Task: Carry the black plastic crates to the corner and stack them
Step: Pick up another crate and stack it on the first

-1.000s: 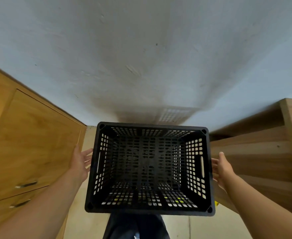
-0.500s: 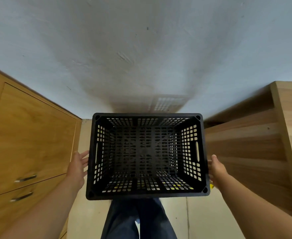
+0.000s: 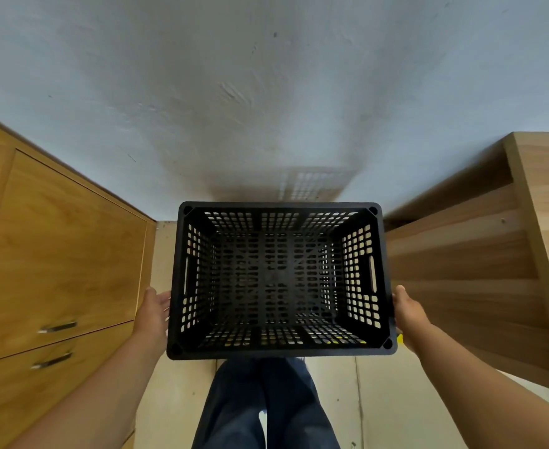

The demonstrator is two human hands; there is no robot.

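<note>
The black crate [image 3: 279, 280] sits mouth-up in the centre of the frame, its far rim close to the grey wall [image 3: 266, 92], between the wooden cabinet [image 3: 56, 254] at left and the wooden shelving [image 3: 480, 254] at right. The left hand [image 3: 153, 311] lies open and flat beside its left wall; the right hand [image 3: 407, 311] is at the right wall, fingers hidden, so its grip cannot be told. To seat it well, keep both sides level, square the rim to the wall, and check it rests firmly before letting go
</note>
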